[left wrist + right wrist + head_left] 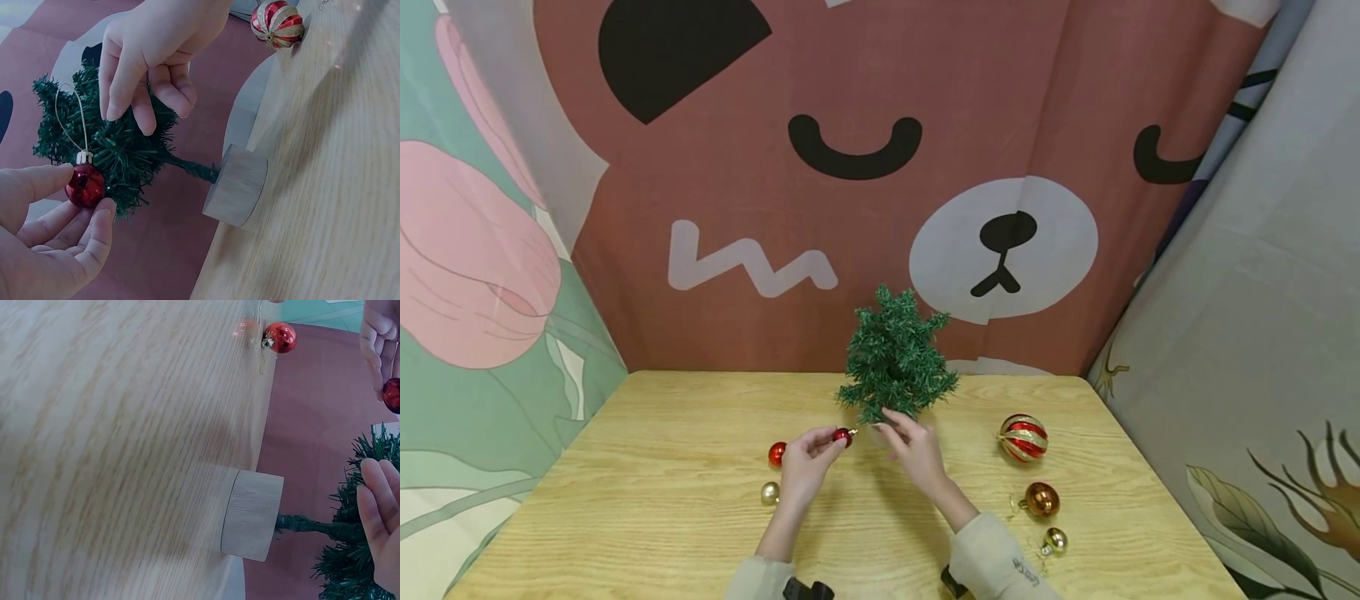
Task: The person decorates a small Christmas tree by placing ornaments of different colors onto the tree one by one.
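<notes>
From my end I see the left hand [806,468] pinching a small, shiny dark-red ball [843,436] between thumb and fingers, its gold thread loop [82,114] standing free above the metallic cap. The right hand [921,452] holds nothing I can see; its fingers reach, loosely extended, toward the lower branches of a small green artificial tree [898,354]. I can't tell whether they touch.

My worry is the grip: the ball looks smooth and only fingertips hold it, so too hard a squeeze could make it slip. The loose loop could snag on the bristly needles, and a tug might tip the tree, whose round wooden base [239,185] looks narrow beneath that crown.

Farther out on the table [700,417], a bright red ball [777,453] and a pale gold ball [770,492] lie close by the left hand, where a careless sleeve could roll them. Off to the right lies a red-and-gold striped ball [1023,437].
</notes>
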`<action>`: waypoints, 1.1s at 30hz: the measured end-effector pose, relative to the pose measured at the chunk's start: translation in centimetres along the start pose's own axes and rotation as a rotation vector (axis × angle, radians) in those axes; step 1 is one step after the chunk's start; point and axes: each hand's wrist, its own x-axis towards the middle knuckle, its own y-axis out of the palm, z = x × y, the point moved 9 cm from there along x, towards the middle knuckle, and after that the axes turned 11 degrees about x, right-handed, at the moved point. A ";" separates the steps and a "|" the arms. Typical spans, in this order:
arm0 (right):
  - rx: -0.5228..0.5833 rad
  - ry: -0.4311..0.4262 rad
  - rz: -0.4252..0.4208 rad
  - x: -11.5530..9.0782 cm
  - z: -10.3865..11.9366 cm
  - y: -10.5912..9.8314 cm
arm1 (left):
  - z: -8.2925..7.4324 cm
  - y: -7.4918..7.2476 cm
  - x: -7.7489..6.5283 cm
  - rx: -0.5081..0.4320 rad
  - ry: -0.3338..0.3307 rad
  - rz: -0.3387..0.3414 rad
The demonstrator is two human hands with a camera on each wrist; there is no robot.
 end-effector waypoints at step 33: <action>0.149 -0.167 -0.003 1.4 5.0 0.1 | 0.3 0.4 0.6 0.039 0.032 0.005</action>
